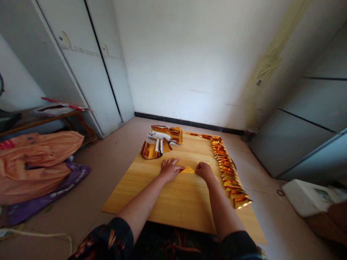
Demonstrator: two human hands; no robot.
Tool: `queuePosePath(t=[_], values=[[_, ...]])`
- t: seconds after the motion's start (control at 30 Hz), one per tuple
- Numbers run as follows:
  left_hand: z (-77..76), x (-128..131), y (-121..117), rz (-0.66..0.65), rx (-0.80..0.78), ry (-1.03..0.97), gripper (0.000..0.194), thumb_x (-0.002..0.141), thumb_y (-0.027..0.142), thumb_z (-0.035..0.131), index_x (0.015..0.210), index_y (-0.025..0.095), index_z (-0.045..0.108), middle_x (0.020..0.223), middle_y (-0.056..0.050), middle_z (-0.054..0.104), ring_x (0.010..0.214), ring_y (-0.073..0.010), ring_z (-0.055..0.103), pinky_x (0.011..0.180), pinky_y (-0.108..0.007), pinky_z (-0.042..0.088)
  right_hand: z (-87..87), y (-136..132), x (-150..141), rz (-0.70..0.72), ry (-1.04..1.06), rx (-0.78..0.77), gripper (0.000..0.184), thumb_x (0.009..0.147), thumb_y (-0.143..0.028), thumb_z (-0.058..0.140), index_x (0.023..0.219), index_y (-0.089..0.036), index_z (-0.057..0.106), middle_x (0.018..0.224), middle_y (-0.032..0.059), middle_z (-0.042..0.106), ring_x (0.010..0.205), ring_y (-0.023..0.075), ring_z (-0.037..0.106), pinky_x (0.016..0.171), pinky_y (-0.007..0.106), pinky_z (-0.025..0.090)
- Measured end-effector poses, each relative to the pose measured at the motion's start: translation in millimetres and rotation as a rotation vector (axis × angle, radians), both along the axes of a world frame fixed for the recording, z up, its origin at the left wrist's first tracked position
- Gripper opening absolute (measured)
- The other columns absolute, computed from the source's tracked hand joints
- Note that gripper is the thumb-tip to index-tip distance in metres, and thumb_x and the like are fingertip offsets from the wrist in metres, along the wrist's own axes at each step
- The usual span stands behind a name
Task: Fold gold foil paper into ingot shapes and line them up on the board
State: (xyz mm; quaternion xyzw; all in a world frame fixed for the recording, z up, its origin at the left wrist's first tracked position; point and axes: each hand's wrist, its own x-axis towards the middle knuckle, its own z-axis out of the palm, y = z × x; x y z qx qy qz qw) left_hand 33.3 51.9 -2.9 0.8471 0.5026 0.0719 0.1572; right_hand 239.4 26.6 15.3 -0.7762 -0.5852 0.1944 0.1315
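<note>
Dark sleeves (238, 246) closest, my left hand (169, 169) lies spread, thumb against the foil (189, 169), my right hand (204, 170) pinches its tip, well inside the edges of the table (173, 202); light, even tension should keep it smooth!

No text is legible. Pale lettering (67, 184) runs along the purple bag (78, 172) at left, its characters too blurred to read. A dark greenish panel (323, 195) shows on the white box (300, 196) at right; whether it carries print cannot be determined. A red patch (7, 144) marks the orange plastic (51, 146) at far left, its content indistinct
</note>
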Motion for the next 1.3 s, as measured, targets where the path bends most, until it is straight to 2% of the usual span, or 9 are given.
queuePosePath(t=[0.1,0.2,0.3,0.47,0.6,0.93,1.13,1.23,1.3], values=[[-1.1,-0.1,0.2,-0.003,0.007,-0.010,0.036,0.089,0.028,0.045,0.113,0.050,0.060,0.146,0.002,0.040,0.133,-0.0278,0.033,0.106,-0.059,0.018,2.7,-3.7,9.5,-0.038,-0.006,0.013,0.013,0.065,-0.005,0.057,0.070,-0.016,0.065,0.072,0.0034,0.066,0.068,0.0135,0.058,0.056,0.020,0.034],[-1.7,-0.3,0.2,-0.002,0.010,-0.018,0.035,0.089,0.028,0.046,0.112,0.050,0.061,0.145,0.002,0.041,0.132,-0.0284,0.033,0.105,-0.059,0.018,4.8,-5.1,4.0,-0.064,0.015,0.068,0.013,0.070,-0.011,0.055,0.077,-0.016,0.065,0.077,0.0032,0.066,0.070,0.0132,0.058,0.057,0.020,0.035],[-1.4,-0.6,-0.3,0.000,0.010,-0.028,0.036,0.088,0.027,0.047,0.112,0.050,0.061,0.144,0.003,0.042,0.133,-0.0281,0.033,0.105,-0.059,0.018,6.0,-4.7,-20.5,-0.034,0.059,0.145,0.013,0.071,-0.021,0.061,0.083,-0.017,0.064,0.084,0.0042,0.065,0.074,0.0143,0.058,0.060,0.021,0.037],[-0.6,-1.7,-1.2,-0.007,0.012,-0.028,0.038,0.087,0.024,0.048,0.112,0.049,0.061,0.144,0.002,0.042,0.133,-0.0287,0.032,0.104,-0.061,0.018,7.7,-6.5,-66.7,-0.022,-0.096,0.078,0.029,0.071,-0.036,0.066,0.093,-0.017,0.064,0.106,0.0123,0.059,0.102,0.0266,0.053,0.074,0.032,0.041],[-1.9,-2.2,-0.3,-0.016,0.010,-0.032,0.038,0.088,0.023,0.044,0.113,0.048,0.061,0.145,0.002,0.041,0.134,-0.0298,0.031,0.104,-0.063,0.017,8.8,-7.8,-78.8,-0.042,-0.147,0.037,0.032,0.075,-0.037,0.060,0.099,-0.017,0.062,0.112,0.0143,0.056,0.110,0.0294,0.048,0.080,0.040,0.041],[2.3,-2.5,-3.4,-0.014,-0.010,-0.004,0.040,0.089,0.024,0.043,0.116,0.049,0.059,0.146,0.003,0.039,0.135,-0.0286,0.030,0.106,-0.062,0.016,6.7,-4.4,-67.2,-0.048,-0.127,-0.010,0.031,0.075,-0.038,0.063,0.099,-0.019,0.061,0.114,0.0129,0.054,0.110,0.0285,0.048,0.081,0.039,0.042],[2.8,-0.7,-2.8,-0.008,-0.029,-0.014,0.038,0.090,0.028,0.040,0.115,0.050,0.059,0.147,0.004,0.038,0.136,-0.0279,0.029,0.107,-0.061,0.015,1.0,-3.5,-35.7,-0.051,-0.100,0.005,0.026,0.070,-0.021,0.067,0.096,-0.018,0.064,0.106,0.0115,0.059,0.099,0.0246,0.055,0.076,0.031,0.042],[0.4,-0.5,-2.8,-0.013,-0.024,-0.013,0.037,0.089,0.029,0.043,0.116,0.050,0.058,0.147,0.005,0.038,0.136,-0.0278,0.029,0.108,-0.060,0.014,-5.7,-5.4,-25.0,0.056,-0.106,0.134,0.025,0.074,-0.011,0.058,0.097,-0.018,0.065,0.102,0.0100,0.062,0.095,0.0206,0.056,0.077,0.027,0.040],[-1.5,-1.3,-3.7,-0.019,-0.006,-0.016,0.037,0.086,0.032,0.048,0.117,0.048,0.057,0.148,0.004,0.037,0.136,-0.0280,0.028,0.108,-0.060,0.013,-10.1,-8.3,-22.1,0.234,-0.095,0.225,0.027,0.076,-0.011,0.056,0.100,-0.021,0.066,0.105,0.0072,0.062,0.097,0.0190,0.055,0.080,0.025,0.039]])
